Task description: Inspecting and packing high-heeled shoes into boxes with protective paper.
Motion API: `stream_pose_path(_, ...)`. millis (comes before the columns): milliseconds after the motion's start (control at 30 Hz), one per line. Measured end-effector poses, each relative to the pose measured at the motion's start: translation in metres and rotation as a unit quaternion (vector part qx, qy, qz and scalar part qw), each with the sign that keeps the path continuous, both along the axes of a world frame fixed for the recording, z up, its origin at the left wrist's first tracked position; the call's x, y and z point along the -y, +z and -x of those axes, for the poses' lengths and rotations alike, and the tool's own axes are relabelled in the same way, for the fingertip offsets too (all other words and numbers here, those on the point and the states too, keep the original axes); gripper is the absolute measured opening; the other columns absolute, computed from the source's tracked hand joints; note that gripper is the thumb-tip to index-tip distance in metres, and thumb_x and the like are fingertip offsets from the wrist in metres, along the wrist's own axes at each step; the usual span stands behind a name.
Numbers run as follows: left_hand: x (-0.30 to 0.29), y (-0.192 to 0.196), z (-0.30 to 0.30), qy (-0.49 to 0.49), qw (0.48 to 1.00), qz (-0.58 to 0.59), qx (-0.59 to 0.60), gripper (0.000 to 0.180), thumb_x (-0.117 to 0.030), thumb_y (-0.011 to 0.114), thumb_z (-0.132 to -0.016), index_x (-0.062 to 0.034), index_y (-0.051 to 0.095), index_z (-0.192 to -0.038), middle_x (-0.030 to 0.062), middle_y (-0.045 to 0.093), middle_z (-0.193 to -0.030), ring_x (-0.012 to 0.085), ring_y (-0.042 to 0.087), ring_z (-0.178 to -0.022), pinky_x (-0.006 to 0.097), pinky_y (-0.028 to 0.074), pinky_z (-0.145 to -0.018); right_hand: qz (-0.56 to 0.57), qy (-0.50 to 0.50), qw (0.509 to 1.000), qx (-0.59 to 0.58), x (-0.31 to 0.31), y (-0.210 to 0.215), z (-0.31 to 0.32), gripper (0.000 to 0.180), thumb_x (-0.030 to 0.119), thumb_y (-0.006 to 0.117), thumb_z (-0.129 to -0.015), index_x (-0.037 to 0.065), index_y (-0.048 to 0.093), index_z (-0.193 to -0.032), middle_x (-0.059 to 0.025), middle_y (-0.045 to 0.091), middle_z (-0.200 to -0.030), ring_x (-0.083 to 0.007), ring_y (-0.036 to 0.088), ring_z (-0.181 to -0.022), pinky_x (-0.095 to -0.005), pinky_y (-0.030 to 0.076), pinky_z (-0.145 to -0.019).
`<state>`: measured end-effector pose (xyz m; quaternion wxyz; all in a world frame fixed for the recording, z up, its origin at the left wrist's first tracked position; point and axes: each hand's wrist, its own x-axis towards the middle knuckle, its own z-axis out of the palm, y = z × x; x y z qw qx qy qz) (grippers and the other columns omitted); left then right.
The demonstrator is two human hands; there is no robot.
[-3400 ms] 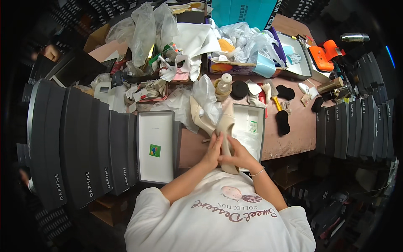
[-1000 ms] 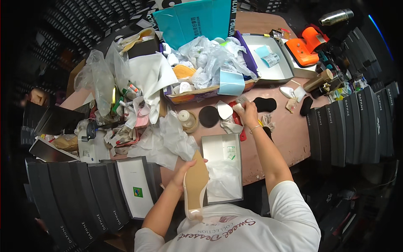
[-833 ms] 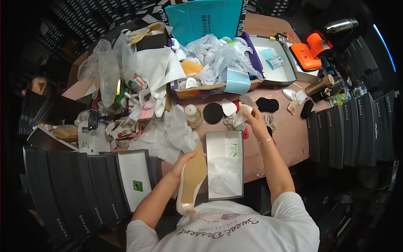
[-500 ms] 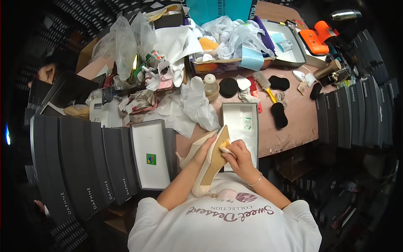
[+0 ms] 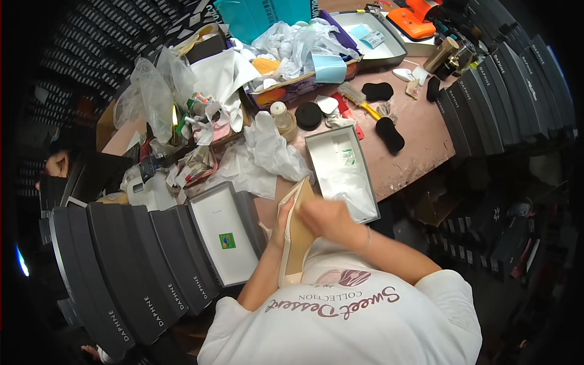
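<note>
A cream pointed shoe stands nearly upright in front of my chest, its tan sole facing right and its toe pointing away from me. My left hand is closed round the shoe's left side. Against the upper sole presses my right hand, its fingers curled and blurred by motion. The small yellow and white pad seen there earlier is hidden behind those fingers. Just beyond the shoe lies an uncovered grey shoe box with white paper inside. Left of my left hand stands a tilted box lid with a green sticker.
Grey shoe boxes stand in rows at the left and right. Beyond my hands lie crumpled white paper, a small bottle, a yellow-handled brush, black pads and a purple box heaped with plastic wrapping.
My right hand has moved toward the left over the sole, covering the pad. The shoe is turned more upright. The whole view has swung, so the table appears tilted.
</note>
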<state>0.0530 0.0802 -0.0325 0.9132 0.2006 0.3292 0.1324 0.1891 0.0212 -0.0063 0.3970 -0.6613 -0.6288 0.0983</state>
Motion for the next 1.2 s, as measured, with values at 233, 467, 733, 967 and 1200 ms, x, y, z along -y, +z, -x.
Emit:
stream_pose_path(233,-0.007,0.009,-0.001,-0.008,0.999,-0.026,-0.033,0.056,-0.052,0.034,-0.094,-0.0025,0.056,-0.111,0.0101,0.063,-0.090,0.0177,0.063,-0.077,0.030,0.052,-0.068,-0.010,0.082,0.996,0.022,0.003,0.026,0.015,0.014,0.017,0.059,-0.083,0.009,0.049,-0.076,-0.0076,0.050,-0.061,-0.0253,0.058,-0.054,-0.0360,0.046,-0.047)
stream_pose_path(467,-0.004,0.000,-0.002,0.092,0.994,0.055,-0.019,0.051,-0.047,0.034,-0.095,-0.0041,0.053,-0.117,0.0101,0.064,-0.092,0.0207,0.064,-0.079,0.032,0.053,-0.072,-0.004,0.066,0.998,0.020,-0.016,0.019,0.004,0.019,0.023,0.062,-0.080,0.008,0.053,-0.074,-0.0105,0.056,-0.063,-0.0289,0.060,-0.056,-0.0383,0.048,-0.049)
stream_pose_path(733,-0.011,0.002,0.004,-0.031,0.985,0.083,0.151,0.058,-0.046,0.033,-0.095,-0.0066,0.041,-0.137,0.0118,0.055,-0.122,0.0218,0.057,-0.107,0.036,0.048,-0.090,-0.021,0.052,0.998,0.014,-0.009,0.010,-0.025,0.013,0.019,0.063,-0.076,0.013,0.052,-0.075,-0.0043,0.053,-0.063,-0.0231,0.060,-0.056,-0.0358,0.047,-0.048)
stream_pose_path(967,-0.003,0.009,0.003,0.001,0.990,0.049,0.135,0.061,-0.046,0.031,-0.095,-0.0091,0.032,-0.144,0.0107,0.052,-0.127,0.0223,0.056,-0.109,0.037,0.047,-0.093,-0.063,0.116,0.991,-0.009,0.023,0.014,-0.014,0.014,0.020,0.063,-0.078,0.010,0.053,-0.076,-0.0051,0.051,-0.060,-0.0228,0.058,-0.054,-0.0333,0.046,-0.045)
stream_pose_path(1200,0.002,0.013,-0.002,0.021,0.995,0.022,0.097,0.060,-0.048,0.031,-0.095,-0.0113,0.034,-0.142,0.0153,0.057,-0.117,0.0234,0.060,-0.101,0.038,0.050,-0.087,-0.021,0.175,0.983,0.058,0.026,0.025,-0.007,0.014,0.014,0.064,-0.073,0.014,0.051,-0.078,-0.0038,0.053,-0.063,-0.0186,0.060,-0.056,-0.0303,0.047,-0.046)
